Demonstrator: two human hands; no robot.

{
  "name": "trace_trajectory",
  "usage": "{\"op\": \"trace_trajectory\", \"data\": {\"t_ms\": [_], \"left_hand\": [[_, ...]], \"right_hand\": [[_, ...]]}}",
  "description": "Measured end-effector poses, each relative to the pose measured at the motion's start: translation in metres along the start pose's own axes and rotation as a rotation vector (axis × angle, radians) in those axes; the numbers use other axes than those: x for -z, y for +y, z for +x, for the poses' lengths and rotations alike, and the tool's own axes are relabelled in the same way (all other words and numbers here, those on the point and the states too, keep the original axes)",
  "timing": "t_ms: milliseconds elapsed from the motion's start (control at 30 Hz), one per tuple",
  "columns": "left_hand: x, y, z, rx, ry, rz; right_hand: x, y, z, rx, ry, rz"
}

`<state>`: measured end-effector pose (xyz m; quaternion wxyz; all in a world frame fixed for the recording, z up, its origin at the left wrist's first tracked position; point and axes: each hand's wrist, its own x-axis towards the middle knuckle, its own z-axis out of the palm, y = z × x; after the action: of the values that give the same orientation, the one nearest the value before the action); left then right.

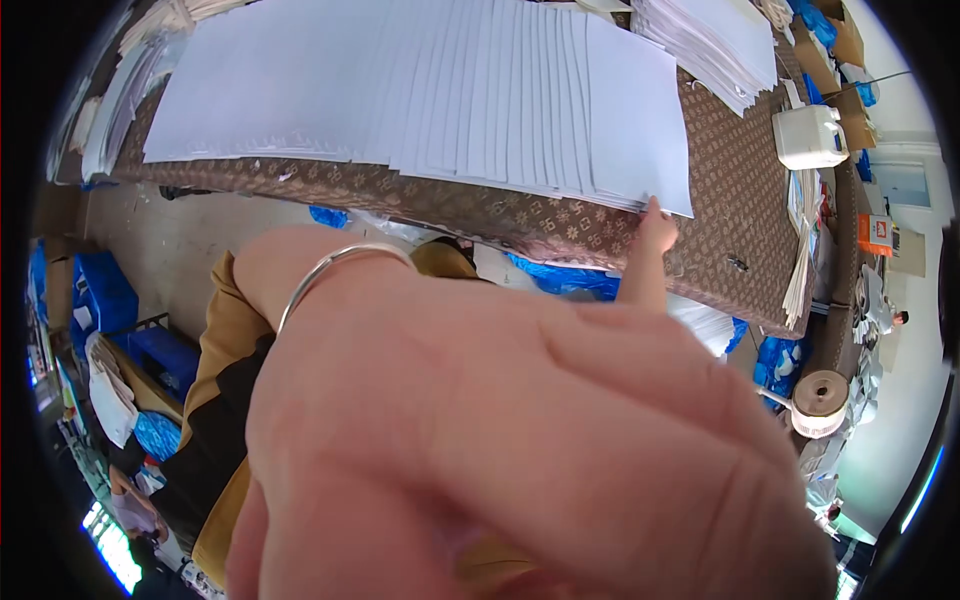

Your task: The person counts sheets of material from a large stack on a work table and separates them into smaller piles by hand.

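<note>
My left hand [480,400], with a silver bangle [335,262] at the wrist, is very close to the camera and fills the lower middle of the view. Its fingers are bent, but their tips are out of sight, so what they touch cannot be seen. Farther off, my right hand [657,232] is at the front right corner of a fanned row of large white paper sheets [500,95]. Its fingertips close on the edge of the sheets there. The sheets overlap in steps along the table. My left hand hides part of the right forearm.
A brown patterned cloth covers the table [735,190]. More white sheets [715,45] are stacked at its back right. A white plastic jug [810,137] stands by the right edge. Below right is a round fan-like object [820,395]. Blue bags [100,290] lie at left.
</note>
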<state>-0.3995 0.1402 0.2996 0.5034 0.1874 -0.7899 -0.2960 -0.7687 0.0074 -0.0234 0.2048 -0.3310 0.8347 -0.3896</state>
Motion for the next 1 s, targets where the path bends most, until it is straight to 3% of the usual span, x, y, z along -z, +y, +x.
{"op": "trace_trajectory", "data": {"t_ms": [33, 100, 233, 500, 767, 1000], "left_hand": [[-0.003, 0.008, -0.007, 0.003, -0.002, 0.01], [-0.008, 0.016, -0.011, 0.021, -0.016, 0.018], [-0.004, 0.019, -0.001, 0.005, -0.077, 0.01], [0.009, -0.016, 0.031, 0.041, -0.116, -0.068], [0.013, -0.058, 0.063, 0.118, -0.147, -0.135], [-0.009, -0.065, 0.078, 0.194, -0.17, -0.129]], "right_hand": [[0.003, -0.003, 0.003, 0.006, -0.008, 0.009], [0.015, -0.011, 0.0, -0.212, 0.068, 0.183], [0.03, -0.004, 0.02, -0.338, -0.016, 0.329], [0.024, -0.007, 0.062, -0.464, 0.073, 0.378], [0.037, -0.007, 0.057, -0.308, 0.222, 0.323], [0.047, -0.002, 0.07, -0.377, 0.163, 0.398]]}}
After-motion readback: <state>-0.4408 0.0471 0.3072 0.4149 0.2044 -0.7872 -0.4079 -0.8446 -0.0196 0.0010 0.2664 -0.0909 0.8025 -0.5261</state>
